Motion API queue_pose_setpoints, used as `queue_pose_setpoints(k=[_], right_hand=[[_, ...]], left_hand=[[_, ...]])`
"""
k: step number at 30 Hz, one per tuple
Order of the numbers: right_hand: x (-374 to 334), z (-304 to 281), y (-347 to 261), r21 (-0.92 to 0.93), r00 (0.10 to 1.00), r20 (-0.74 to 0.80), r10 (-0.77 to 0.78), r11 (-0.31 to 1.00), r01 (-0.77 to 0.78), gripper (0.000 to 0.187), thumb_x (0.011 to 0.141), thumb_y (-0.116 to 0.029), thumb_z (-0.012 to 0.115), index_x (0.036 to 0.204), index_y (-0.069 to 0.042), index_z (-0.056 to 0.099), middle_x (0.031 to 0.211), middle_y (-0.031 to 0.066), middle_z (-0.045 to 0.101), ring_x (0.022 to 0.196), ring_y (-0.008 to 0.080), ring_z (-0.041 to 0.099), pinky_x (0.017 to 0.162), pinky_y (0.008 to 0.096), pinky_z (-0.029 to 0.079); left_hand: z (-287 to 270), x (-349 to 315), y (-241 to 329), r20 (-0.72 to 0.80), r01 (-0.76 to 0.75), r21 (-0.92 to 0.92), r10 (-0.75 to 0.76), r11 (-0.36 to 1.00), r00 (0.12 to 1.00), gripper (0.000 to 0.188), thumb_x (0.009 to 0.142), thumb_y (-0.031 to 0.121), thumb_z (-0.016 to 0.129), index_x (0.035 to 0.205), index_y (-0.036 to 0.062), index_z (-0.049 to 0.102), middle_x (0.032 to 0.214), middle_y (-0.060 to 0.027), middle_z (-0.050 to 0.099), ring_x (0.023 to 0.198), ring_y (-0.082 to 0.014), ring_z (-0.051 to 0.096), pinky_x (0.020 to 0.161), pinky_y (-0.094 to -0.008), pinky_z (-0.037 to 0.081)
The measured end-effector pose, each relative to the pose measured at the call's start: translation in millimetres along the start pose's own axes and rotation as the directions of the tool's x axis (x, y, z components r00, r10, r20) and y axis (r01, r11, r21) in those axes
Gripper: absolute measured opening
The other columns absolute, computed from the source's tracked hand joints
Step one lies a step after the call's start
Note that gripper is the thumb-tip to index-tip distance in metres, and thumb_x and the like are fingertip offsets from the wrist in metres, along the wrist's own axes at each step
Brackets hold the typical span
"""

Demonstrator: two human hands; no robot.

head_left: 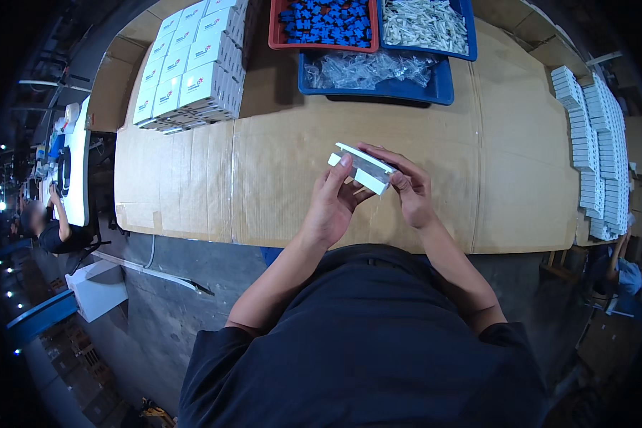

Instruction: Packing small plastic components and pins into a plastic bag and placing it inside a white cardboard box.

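White box-like piece [362,170] held tilted, apparently clear of cardboard-covered table [285,178], nearer front edge. Drop judged possible if either grip is loosened; thin walls could be bent by uneven squeeze. Left end clamped by left hand [334,203], thumb laid on top, fingers tucked beneath; right end clamped by right hand [415,194], thumb set at near corner, fingers curled over far side. Red bin [323,48], blue bins [444,94] placed at back edge; white cartons [185,78] stacked at back left corner.

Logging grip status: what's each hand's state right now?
Left hand: closed, holding a white, rectangular box-shaped item at its left.
Right hand: closed, holding its right end.
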State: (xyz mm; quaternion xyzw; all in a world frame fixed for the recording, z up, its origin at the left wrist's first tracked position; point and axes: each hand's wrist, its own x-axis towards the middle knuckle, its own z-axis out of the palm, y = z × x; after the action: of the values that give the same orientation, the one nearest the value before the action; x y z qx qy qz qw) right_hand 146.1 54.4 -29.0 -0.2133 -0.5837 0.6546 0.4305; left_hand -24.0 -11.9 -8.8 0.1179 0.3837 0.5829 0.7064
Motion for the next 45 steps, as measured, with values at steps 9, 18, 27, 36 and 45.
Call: queue_pose_setpoints(k=[9, 18, 27, 36, 45], right_hand=[[4.7, -5.8, -9.4, -0.076, 0.997, 0.074, -0.022, 0.997, 0.027, 0.054, 0.099, -0.034, 0.068, 0.141, 0.001, 0.061, 0.153, 0.0197, 0.052, 0.144, 0.0329, 0.048, 0.122, 0.046, 0.033], [9.5, -8.1, -32.7, -0.436, 0.994, 0.102, 0.031, 0.9, 0.017, 0.071, 0.079, -0.025, 0.089, 0.142, -0.005, 0.062, 0.154, 0.0163, 0.053, 0.145, 0.0299, 0.048, 0.119, 0.0422, 0.038], [7.0, -0.2, -41.0, -0.487, 0.986, 0.163, -0.041, 0.865, 0.117, 0.071, 0.085, -0.022, 0.084, 0.148, -0.004, 0.056, 0.155, 0.0183, 0.051, 0.143, 0.0319, 0.05, 0.118, 0.0431, 0.042], [-0.4, -1.8, -29.1, -0.67, 0.961, 0.164, -0.223, 0.69, 0.274, 0.032, 0.104, -0.018, 0.06, 0.123, 0.006, 0.066, 0.127, 0.0236, 0.067, 0.111, 0.0392, 0.069, 0.093, 0.0407, 0.056], [13.7, -28.6, -35.8, -0.767, 0.988, 0.124, -0.089, 0.623, 0.152, 0.024, 0.105, -0.014, 0.058, 0.118, 0.003, 0.068, 0.091, 0.0153, 0.067, 0.072, 0.028, 0.062, 0.068, 0.0365, 0.051]], left_hand=[[1.1, 1.3, -1.6, -0.054, -0.164, 0.032, 0.165, 0.986, 0.985, 0.067, 0.099, 0.031, 0.071, 0.151, 0.0049, 0.039, 0.14, -0.0121, 0.055, 0.124, -0.0229, 0.061, 0.105, -0.0422, 0.052], [-1.4, -2.2, 0.4, 0.208, -0.537, 0.401, 0.497, 0.742, 0.842, 0.1, 0.08, 0.006, 0.088, 0.159, 0.0033, 0.026, 0.15, -0.0167, 0.042, 0.141, -0.0287, 0.047, 0.117, -0.0436, 0.042], [-8.5, -2.9, 4.9, 0.326, -0.617, 0.537, 0.532, 0.576, 0.781, 0.109, 0.075, 0.014, 0.093, 0.161, 0.0024, 0.026, 0.154, -0.0167, 0.044, 0.14, -0.0298, 0.049, 0.118, -0.0472, 0.041], [-7.9, -3.4, -3.2, 0.169, -0.435, 0.318, 0.401, 0.843, 0.9, 0.088, 0.085, 0.009, 0.086, 0.157, -0.0024, 0.036, 0.149, -0.0141, 0.052, 0.136, -0.0249, 0.053, 0.114, -0.0421, 0.045], [-8.1, 3.3, -2.6, 0.066, -0.195, 0.026, 0.193, 0.98, 0.979, 0.083, 0.093, 0.006, 0.076, 0.162, 0.0034, 0.031, 0.142, -0.01, 0.057, 0.124, -0.0165, 0.06, 0.104, -0.0331, 0.05]])
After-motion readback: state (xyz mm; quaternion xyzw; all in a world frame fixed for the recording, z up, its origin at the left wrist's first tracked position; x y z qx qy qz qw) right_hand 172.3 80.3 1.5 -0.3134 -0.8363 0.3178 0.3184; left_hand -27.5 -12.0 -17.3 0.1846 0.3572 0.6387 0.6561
